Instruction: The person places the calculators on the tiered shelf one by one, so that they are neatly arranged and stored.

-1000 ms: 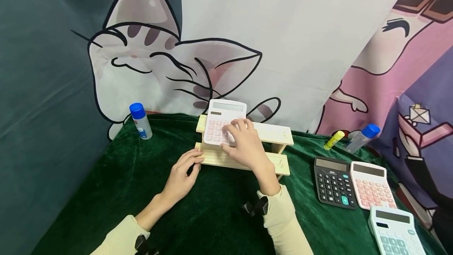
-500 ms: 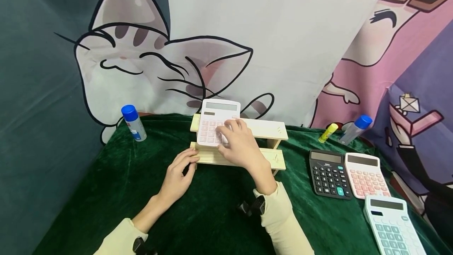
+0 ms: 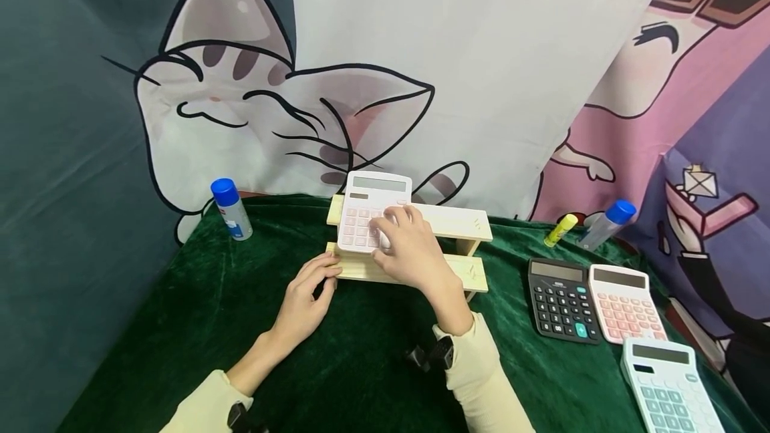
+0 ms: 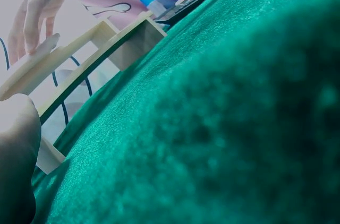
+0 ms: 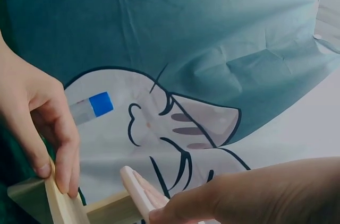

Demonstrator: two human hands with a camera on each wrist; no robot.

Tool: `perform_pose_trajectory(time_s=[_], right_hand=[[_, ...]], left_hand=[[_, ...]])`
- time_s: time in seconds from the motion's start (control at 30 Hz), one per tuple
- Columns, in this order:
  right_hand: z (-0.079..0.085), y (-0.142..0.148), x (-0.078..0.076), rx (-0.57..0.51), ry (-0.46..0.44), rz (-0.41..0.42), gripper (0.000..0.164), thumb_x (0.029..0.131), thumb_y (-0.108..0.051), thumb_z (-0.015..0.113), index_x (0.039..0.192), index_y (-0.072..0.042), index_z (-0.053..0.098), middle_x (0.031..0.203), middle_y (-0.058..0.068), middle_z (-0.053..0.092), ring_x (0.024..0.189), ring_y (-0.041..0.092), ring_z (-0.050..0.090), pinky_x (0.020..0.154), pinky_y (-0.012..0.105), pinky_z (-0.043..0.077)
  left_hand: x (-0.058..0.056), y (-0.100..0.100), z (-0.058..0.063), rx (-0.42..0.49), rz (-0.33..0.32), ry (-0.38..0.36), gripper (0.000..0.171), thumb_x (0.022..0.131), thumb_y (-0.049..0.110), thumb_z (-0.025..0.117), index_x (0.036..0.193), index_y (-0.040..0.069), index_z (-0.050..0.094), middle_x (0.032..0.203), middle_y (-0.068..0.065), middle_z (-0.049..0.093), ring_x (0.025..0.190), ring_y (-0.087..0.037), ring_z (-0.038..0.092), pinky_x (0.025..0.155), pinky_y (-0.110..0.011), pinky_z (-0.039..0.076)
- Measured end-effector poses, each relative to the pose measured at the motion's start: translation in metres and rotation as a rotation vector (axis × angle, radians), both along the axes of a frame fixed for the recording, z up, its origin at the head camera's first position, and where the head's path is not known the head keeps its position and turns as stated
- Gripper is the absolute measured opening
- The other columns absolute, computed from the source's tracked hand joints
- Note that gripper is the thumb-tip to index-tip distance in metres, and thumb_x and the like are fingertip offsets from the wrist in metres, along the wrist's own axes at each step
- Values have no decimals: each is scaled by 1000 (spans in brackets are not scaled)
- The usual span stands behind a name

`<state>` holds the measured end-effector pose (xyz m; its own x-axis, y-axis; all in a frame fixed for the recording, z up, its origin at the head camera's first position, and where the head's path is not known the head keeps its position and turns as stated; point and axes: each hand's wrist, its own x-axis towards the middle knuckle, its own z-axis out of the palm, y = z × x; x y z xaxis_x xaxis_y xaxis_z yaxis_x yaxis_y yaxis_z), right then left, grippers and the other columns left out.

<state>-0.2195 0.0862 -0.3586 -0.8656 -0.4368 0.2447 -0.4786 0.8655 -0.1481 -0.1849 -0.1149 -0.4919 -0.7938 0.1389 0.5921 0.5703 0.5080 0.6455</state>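
A two-tier wooden shelf [image 3: 460, 221] stands on the green cloth. Across its left part leans a white calculator with pink keys [image 3: 375, 194], screen end up, lower edge over the front tier. My right hand [image 3: 415, 249] holds it from the right, fingers bent over the keys and thumb at the bottom edge; its palm hides the calculator's lower right corner. The left hand [image 3: 307, 296] grips the left end of the lower board. In the right wrist view, thumb and fingers of that left hand [image 5: 45, 112] sit on opposite sides of the board [image 5: 62, 203].
Right of the shelf lie a black calculator [image 3: 563, 299], a pink-keyed calculator [image 3: 625, 303] and a pale blue-keyed calculator [image 3: 668, 379]. Behind them are a yellow glue stick [image 3: 561, 230] and a blue-capped bottle [image 3: 607, 224]. Another blue-capped bottle [image 3: 233, 209] stands left. A printed curtain [image 3: 481, 72] hangs behind.
The head view has shifted slightly. Against the shelf, the calculator under my right hand sits a touch lower. The left hand keeps its place on the board.
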Motion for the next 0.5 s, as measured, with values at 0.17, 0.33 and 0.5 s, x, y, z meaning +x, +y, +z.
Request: perform_pose_trajectory(time_s=[0.17, 0.33, 0.5], right_hand=[[-6, 1, -1, -45, 25, -11, 41, 76, -32, 63, 115, -24, 56, 124, 6, 48, 123, 31, 33, 97, 50, 37], [-12, 1, -6, -72, 53, -17, 41, 79, -33, 61, 118, -22, 55, 128, 8, 47, 128, 34, 31, 99, 53, 34], [-12, -3, -12, -72, 51, -5, 41, 81, -39, 58, 119, -23, 55, 130, 8, 45, 129, 33, 30, 102, 51, 32]], left_hand=[[0, 2, -1, -3, -7, -19, 19, 85, 5, 54, 101, 11, 64, 120, -2, 57, 123, -19, 44, 106, -31, 35], [0, 3, -1, 1, -16, -18, 19, 85, 5, 54, 101, 11, 64, 121, -2, 57, 123, -19, 44, 106, -30, 34], [-2, -1, -1, 24, -14, 15, 19, 85, 3, 55, 100, 9, 64, 119, -5, 58, 121, -22, 45, 107, -26, 33]])
